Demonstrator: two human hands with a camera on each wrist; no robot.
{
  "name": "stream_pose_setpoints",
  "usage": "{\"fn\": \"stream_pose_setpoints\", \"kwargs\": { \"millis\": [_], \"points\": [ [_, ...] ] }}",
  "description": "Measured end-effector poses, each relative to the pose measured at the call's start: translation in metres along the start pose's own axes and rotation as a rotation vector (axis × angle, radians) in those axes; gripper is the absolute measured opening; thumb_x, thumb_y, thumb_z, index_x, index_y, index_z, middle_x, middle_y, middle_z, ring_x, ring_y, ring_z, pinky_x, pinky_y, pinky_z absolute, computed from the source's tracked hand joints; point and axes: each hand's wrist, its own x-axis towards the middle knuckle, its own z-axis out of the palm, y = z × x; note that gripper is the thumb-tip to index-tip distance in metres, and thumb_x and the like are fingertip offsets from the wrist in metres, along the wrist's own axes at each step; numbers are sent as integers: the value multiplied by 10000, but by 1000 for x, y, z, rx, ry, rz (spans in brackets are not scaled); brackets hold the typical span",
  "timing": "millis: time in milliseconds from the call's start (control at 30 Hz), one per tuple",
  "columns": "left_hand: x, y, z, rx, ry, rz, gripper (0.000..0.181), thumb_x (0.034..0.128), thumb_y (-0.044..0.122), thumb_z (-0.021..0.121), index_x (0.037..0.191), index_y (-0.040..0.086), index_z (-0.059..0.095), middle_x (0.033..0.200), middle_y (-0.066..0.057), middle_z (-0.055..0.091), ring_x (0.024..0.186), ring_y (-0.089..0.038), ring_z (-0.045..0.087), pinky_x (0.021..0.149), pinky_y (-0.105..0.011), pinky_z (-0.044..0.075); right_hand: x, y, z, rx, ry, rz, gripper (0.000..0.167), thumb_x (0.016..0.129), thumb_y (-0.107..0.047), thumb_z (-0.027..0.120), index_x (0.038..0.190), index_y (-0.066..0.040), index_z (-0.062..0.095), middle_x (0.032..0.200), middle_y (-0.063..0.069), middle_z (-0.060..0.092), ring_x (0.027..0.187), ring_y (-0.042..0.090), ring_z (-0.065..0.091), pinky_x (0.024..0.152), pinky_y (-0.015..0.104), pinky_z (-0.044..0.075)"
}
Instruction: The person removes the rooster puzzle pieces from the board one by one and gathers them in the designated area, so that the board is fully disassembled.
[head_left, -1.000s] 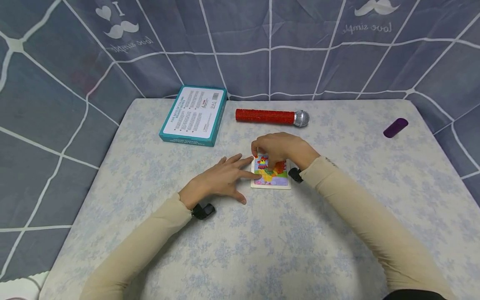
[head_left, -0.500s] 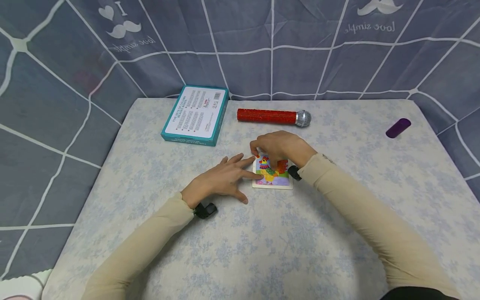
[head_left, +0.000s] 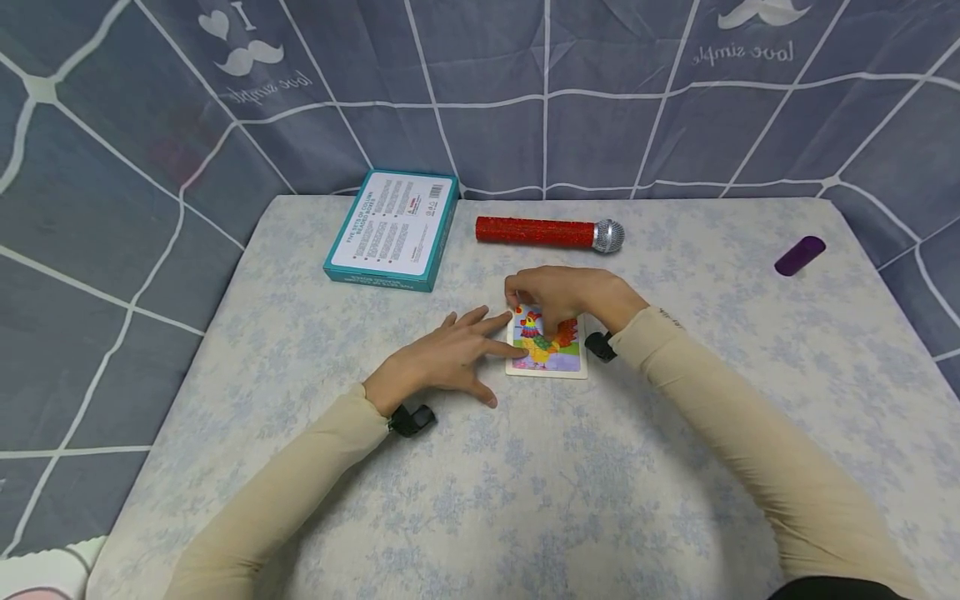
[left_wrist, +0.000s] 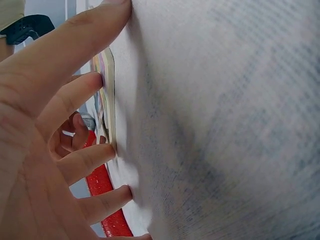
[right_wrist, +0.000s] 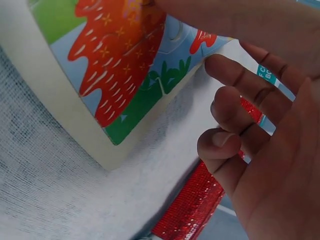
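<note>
A small rooster picture puzzle point(head_left: 550, 361) with a pale border lies on the table. The left hand point(head_left: 442, 358) is spread flat at its left side, index fingertip on the picture and another at the border. In the left wrist view, fingertips of the left hand point(left_wrist: 25, 160) touch the puzzle edge point(left_wrist: 111, 95). From above, the right hand point(head_left: 570, 296) reaches over the puzzle, thumb on the picture and index finger bent at the upper left corner. The right wrist view shows the right hand point(right_wrist: 272, 125) gripping the puzzle point(right_wrist: 125, 65), other fingers curled beyond its edge.
Behind the hands lie a teal box point(head_left: 393, 225) with a white label and a red microphone point(head_left: 536, 232) with a silver head. A dark purple cylinder point(head_left: 799, 256) is at the far right. Grey curtain point(head_left: 495, 142) borders the table's back and sides.
The right hand and wrist have shifted slightly right, uncovering more of the puzzle's upper left corner. The left hand stays in place on the puzzle's left side.
</note>
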Motion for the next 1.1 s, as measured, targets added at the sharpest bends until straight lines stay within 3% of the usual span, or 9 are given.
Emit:
{"fn": "stream_pose_setpoints", "kwargs": {
  "millis": [233, 500, 867, 1100],
  "points": [
    [0, 1, -1, -11, -7, -1, 782, 727, 508, 833, 1429, 358, 523, 1638, -66, 147, 1479, -417, 71, 1077, -715, 148, 0, 5, 1, 77, -5, -34, 544, 704, 17, 841, 1100, -138, 502, 1031, 84, 506, 947, 222, 487, 692, 329, 471],
    [0, 1, -1, 5, -7, 2, 784, 728, 516, 830, 1431, 358, 520, 1636, -67, 153, 1477, -418, 86, 1075, -713, 160, -3, 7, 3, 163, -14, -35, 494, 717, 48, 803, 1089, -118, 526, 1019, 89, 516, 864, 227, 494, 630, 308, 467],
    [0, 3, -3, -13, -10, -3, 783, 725, 501, 840, 1427, 347, 529, 1633, -82, 168, 1476, -417, 92, 1059, -725, 182, -4, 25, 8, 301, 150, -110, 263, 839, 23, 678, 1074, -81, 622, 1004, 59, 618, 794, 221, 551, 732, 333, 469],
    [1, 3, -3, -5, -9, 1, 783, 728, 503, 838, 1429, 345, 528, 1633, -83, 165, 1475, -420, 95, 1052, -730, 190, -3, 26, 13, 337, 177, -98, 268, 846, 18, 706, 1088, -64, 625, 982, 66, 625, 775, 214, 541, 701, 321, 471]
  ]
}}
